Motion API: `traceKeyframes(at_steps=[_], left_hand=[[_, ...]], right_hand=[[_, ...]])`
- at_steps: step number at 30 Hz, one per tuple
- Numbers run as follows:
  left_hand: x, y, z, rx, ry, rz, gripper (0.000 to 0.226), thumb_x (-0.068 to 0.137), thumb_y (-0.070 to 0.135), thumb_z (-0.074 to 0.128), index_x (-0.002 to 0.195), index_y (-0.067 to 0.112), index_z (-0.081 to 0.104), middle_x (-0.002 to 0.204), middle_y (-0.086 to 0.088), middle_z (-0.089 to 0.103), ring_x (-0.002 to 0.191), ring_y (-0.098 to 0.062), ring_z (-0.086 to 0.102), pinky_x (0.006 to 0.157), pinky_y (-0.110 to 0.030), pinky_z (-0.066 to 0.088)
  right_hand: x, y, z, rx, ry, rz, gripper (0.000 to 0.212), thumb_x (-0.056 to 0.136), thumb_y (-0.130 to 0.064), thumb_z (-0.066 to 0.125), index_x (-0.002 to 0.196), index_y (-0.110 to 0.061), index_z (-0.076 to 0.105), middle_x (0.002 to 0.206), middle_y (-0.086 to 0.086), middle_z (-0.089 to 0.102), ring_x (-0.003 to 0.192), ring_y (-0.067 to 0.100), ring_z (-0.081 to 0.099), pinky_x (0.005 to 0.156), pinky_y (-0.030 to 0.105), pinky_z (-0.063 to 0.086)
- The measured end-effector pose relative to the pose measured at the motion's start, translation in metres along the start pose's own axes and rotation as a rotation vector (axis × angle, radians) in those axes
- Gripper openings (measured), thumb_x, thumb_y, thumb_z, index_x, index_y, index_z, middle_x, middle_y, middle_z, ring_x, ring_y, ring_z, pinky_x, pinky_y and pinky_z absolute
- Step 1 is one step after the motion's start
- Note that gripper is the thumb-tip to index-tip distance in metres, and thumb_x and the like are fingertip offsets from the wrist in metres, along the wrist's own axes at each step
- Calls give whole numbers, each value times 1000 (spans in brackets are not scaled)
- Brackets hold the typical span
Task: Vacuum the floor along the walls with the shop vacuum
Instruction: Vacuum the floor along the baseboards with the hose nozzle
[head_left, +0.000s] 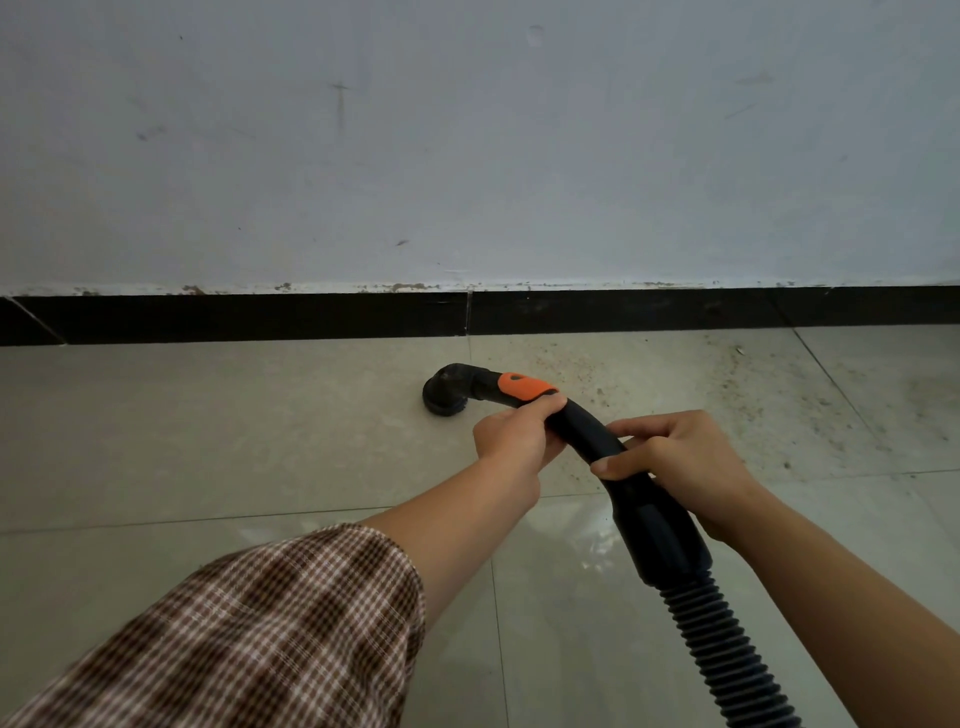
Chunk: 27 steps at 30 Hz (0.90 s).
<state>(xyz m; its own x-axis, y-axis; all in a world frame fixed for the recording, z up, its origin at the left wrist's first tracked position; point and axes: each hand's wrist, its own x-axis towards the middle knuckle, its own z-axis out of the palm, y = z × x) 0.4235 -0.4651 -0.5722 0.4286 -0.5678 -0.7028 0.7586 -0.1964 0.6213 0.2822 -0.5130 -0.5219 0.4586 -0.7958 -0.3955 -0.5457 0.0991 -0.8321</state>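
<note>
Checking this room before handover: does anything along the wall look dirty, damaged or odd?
Gritty debris is scattered over the floor tiles right of the vacuum's brush nozzle, near the black baseboard. The white wall has a chipped lower paint edge with brown patches.

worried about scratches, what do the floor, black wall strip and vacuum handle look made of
Pale beige floor: likely glazed ceramic tile; glossy reflections, grout lines. Black skirting strip: probably tile too; a vertical joint shows. Curved black vacuum handle: smooth matte plastic, seemingly, with orange insert.
</note>
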Motion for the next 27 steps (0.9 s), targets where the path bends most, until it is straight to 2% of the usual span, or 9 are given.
traceKeyframes(at_steps=[12, 20, 27], left_hand=[[3, 22, -37, -32, 104, 51, 24, 78, 9, 79, 96, 6, 63, 92, -15, 74, 79, -25, 74, 83, -36, 60], [1, 22, -38, -35, 73, 56, 23, 80, 10, 78, 96, 6, 64, 91, -14, 74, 79, -23, 74, 80, -34, 60], [-1, 6, -22, 20, 16, 24, 28, 79, 13, 79, 102, 6, 65, 91, -13, 75, 77, -20, 74, 77, -30, 60]], right_hand=[[12, -10, 39, 14, -99, -25, 31, 65, -6, 83, 87, -27, 75, 71, -1, 75, 62, 19, 73, 47, 21, 54], [10, -12, 39, -4, -94, -38, 32, 64, -6, 83, 91, -22, 76, 72, 1, 75, 61, 22, 72, 48, 23, 54], [0, -2, 18, -35, -41, -11, 32, 66, -8, 84, 90, -27, 75, 73, 0, 75, 62, 20, 73, 48, 22, 54]])
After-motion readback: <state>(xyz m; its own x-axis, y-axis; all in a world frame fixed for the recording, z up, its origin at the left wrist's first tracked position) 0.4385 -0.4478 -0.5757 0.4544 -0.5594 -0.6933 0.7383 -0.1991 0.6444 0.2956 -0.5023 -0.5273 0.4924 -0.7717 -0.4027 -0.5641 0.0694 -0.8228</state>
